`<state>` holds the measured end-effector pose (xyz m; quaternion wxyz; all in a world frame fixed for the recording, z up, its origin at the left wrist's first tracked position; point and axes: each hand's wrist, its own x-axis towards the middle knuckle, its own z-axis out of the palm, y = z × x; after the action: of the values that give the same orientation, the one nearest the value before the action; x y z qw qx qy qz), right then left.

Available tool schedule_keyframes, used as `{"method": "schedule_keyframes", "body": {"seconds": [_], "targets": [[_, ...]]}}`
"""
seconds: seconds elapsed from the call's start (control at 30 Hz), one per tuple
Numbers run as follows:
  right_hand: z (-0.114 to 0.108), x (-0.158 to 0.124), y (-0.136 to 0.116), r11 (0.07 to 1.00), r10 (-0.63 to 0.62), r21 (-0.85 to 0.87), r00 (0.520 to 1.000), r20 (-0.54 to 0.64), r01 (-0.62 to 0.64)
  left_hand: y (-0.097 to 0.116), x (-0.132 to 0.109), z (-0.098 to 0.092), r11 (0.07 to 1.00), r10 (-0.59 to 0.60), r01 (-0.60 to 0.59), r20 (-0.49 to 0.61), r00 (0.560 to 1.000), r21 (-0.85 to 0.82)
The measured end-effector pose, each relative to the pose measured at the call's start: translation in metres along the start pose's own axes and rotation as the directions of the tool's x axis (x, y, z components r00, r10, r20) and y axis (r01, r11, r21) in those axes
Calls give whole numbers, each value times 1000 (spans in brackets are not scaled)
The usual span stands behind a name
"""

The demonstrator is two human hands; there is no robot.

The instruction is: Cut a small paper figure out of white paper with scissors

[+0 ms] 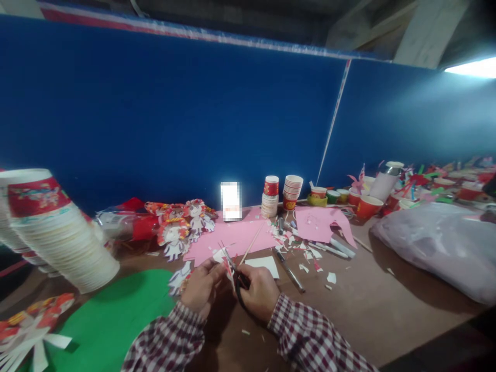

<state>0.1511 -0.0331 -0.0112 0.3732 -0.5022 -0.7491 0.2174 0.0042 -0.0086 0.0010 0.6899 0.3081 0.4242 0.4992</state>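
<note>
My right hand [259,292] is closed round the black handles of a pair of scissors [232,268], blades pointing up and to the left. My left hand [200,287] pinches a small printed paper piece [223,262] with red and white on it, held against the blades. Both hands hover just above the brown table [356,305], in front of pink paper sheets [236,237]. A thin wooden stick [251,243] lies on the pink paper just behind the scissors. A white card [265,265] lies beside my right hand.
A leaning stack of paper cups [58,232] and a green sheet [112,315] are at the left. Printed cartoon cutouts [178,225], cup stacks [284,194], pens [289,271], paper scraps and a large plastic bag [434,248] surround the spot. A blue wall rises behind.
</note>
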Motion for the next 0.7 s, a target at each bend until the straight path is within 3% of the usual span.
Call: {"method": "schedule_keyframes", "body": {"seconds": [0.2, 0.43, 0.7], "targets": [[-1, 0, 0, 999, -15, -41, 1000, -12, 14, 1, -1, -3, 1000, 24, -24, 44, 999, -7], [1, 1, 1, 994, -36, -102, 999, -23, 33, 9, 0, 0, 992, 123, -127, -124, 985, -23], [4, 0, 3, 995, -39, -91, 999, -26, 37, 0, 3, -3, 994, 104, -105, -29, 994, -42]]}}
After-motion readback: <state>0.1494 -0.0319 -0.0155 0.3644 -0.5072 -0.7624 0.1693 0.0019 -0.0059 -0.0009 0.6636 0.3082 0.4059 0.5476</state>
